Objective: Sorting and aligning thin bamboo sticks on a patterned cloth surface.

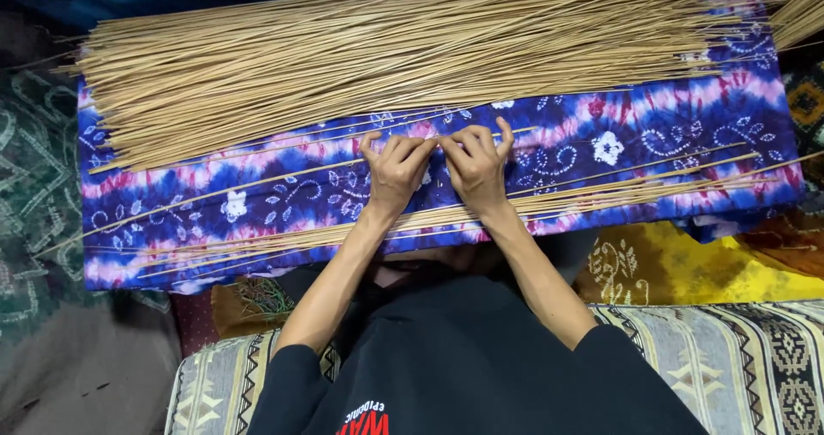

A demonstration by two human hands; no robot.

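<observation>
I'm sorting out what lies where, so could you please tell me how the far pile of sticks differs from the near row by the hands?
The far pile is thick and dense, hiding the cloth beneath; the near row is sparse, with cloth showing between sticks. The far pile lies beyond both hands; the near row passes under the left hand and right hand. Both are thin, pale, and lie lengthwise.

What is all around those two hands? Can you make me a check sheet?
Surface: blue, pink and white patterned cloth spread flat.
Job's things: big pile of thin sticks along the far side; smaller row of sticks nearer the person.
Clutter: a few loose sticks lie between pile and row.
Grips: left hand and right hand meet, fingers curled on one stick; whether pinched cannot be told.
Cables: nothing seen.
Surroundings: yellow cloth, striped cushion, green fabric.
</observation>
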